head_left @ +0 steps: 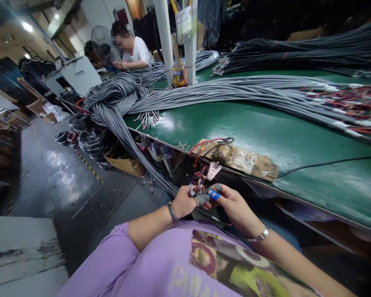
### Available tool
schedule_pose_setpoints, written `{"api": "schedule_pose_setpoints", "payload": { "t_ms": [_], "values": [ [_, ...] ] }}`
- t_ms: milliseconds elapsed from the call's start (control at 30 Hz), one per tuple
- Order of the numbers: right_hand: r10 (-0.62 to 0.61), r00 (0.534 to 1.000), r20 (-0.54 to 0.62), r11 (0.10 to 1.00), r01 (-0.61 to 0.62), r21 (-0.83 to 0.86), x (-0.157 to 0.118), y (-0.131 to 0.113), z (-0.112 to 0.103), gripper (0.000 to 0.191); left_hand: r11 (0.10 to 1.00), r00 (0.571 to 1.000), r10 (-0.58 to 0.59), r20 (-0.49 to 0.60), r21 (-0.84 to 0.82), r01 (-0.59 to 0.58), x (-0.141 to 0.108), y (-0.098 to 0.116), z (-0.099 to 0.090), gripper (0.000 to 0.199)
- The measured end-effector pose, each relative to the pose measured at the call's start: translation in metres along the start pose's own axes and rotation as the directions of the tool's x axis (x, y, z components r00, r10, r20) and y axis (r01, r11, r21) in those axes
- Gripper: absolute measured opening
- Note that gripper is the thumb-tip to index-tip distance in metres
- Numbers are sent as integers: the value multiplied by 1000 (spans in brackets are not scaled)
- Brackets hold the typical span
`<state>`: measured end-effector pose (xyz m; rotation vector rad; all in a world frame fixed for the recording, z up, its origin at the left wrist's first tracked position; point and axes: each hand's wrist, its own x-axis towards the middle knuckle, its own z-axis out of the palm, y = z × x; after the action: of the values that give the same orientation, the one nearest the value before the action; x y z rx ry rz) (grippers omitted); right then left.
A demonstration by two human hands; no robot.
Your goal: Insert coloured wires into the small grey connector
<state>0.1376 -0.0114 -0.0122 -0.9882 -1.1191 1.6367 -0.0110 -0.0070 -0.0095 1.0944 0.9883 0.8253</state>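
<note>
Close in front of my body, at the edge of the green table, both hands are together. My left hand [185, 201] is closed round thin coloured wires [199, 176], whose bunched upper ends stick up past the fingers. Pressed against them from the right is my right hand [233, 202], its fingertips pinched together where the wires meet; the exact strand in it is hard to make out. Dark wraps cover some fingertips, and a blue one is on my right hand. Just above the hands is a pale pink clip [213, 170], next to a taped wooden board [241, 159] with red and black leads.
Long grey cables [222, 94] run across the green table [235, 123], with bundled coloured ends at right. A thick cable coil [114, 97] hangs over the table's left end. Another person [139, 51] sits beyond it. A cardboard box [125, 159] stands on the floor.
</note>
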Motion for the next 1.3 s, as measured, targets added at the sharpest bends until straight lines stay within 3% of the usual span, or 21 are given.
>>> {"api": "schedule_pose_setpoints", "payload": {
  "t_ms": [67,167,267,400,500,700,800,933,1133,1300],
  "values": [
    [33,999,34,999,-33,-10,1,-5,1,36,999,999,-15,45,33,13,-1,5,0,46],
    [67,997,23,997,-66,-27,5,-12,2,37,1000,1000,9,21,15,-10,-2,3,1,46],
    [73,997,-39,996,-75,-43,8,-12,0,39,996,994,28,-102,-81,-37,-1,-6,4,47],
    [67,994,-89,997,-71,-40,10,-2,-4,39,971,951,3,-310,-225,-76,2,-10,4,47],
    [41,996,-85,999,-42,-14,9,4,-4,36,958,927,1,-374,-265,-108,4,-5,4,46],
    [57,998,-38,993,-53,105,8,5,-6,35,965,931,25,-365,-235,-119,2,-5,4,46],
    [80,996,40,982,-85,166,9,2,-4,34,975,949,44,-312,-196,-110,0,-9,4,46],
    [77,990,114,989,-91,120,11,-2,4,33,986,970,50,-239,-145,-86,-2,-9,6,47],
    [53,997,64,997,-57,59,9,-6,10,35,987,971,69,-229,-125,-100,-3,-11,6,46],
    [41,995,-96,999,-39,16,7,-2,10,35,984,954,106,-282,-107,-141,-2,-17,4,46]
  ]
}}
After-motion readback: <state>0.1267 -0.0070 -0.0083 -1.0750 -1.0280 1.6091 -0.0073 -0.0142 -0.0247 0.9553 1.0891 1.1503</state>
